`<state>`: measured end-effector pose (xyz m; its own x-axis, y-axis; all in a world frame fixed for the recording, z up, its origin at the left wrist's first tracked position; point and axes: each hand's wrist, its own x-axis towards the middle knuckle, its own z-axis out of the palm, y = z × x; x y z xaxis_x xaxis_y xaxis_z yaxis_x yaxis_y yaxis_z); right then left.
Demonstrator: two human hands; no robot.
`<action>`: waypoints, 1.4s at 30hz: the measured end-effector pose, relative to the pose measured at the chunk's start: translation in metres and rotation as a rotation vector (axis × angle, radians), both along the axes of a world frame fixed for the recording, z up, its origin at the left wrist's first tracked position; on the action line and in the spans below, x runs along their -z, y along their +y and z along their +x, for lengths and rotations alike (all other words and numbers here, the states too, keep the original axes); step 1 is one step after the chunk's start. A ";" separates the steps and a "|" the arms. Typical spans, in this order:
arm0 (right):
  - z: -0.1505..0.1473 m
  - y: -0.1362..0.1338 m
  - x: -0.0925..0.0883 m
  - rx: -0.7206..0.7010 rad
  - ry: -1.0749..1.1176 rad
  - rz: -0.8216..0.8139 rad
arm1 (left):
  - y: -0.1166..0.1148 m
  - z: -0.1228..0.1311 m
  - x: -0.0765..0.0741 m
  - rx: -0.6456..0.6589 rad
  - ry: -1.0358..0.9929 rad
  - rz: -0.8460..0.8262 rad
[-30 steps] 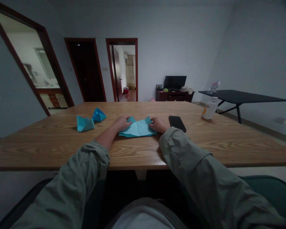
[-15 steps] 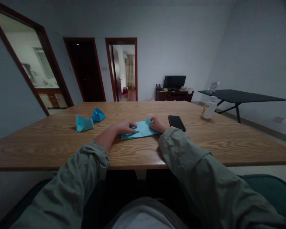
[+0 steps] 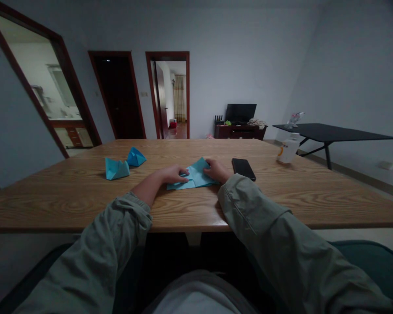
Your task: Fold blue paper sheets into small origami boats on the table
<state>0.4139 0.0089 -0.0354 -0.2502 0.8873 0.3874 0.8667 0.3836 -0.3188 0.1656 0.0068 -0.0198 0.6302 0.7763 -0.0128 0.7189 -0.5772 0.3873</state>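
Three papers (image 3: 199, 175) (image 3: 117, 170) (image 3: 136, 158) (handled one included), two hands (image 3: 172, 174) (image 3: 218, 171), one bottle (image 3: 287, 150).

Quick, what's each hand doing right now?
Left hand: on the light-blue folded paper sheet; grip unclear.
Right hand: holding that sheet's right side.

A home: a television (image 3: 241, 113) beyond the right hand (image 3: 218, 171), a curtain (image 3: 179, 99) beyond the left hand (image 3: 173, 174) and, farther left, a bathroom mirror (image 3: 62, 86).

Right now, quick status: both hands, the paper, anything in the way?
Left hand on the blue paper, left side; right hand holding its right side. Paper creased, folded, on wooden table. Black phone to its right, apart.
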 end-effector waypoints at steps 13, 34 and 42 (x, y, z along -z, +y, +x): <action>-0.011 -0.015 -0.008 -0.231 -0.060 -0.150 | -0.002 -0.001 0.001 -0.013 -0.033 -0.007; -0.019 -0.027 -0.018 -0.389 -0.070 -0.341 | -0.013 0.008 -0.009 0.017 0.027 0.023; -0.020 -0.031 -0.021 -0.449 -0.087 -0.363 | -0.022 0.007 -0.017 0.003 0.024 -0.031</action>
<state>0.3938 -0.0224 -0.0144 -0.6496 0.7593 0.0392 0.6736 0.5987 -0.4334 0.1728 -0.0149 -0.0032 0.6315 0.7736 -0.0518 0.7268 -0.5673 0.3871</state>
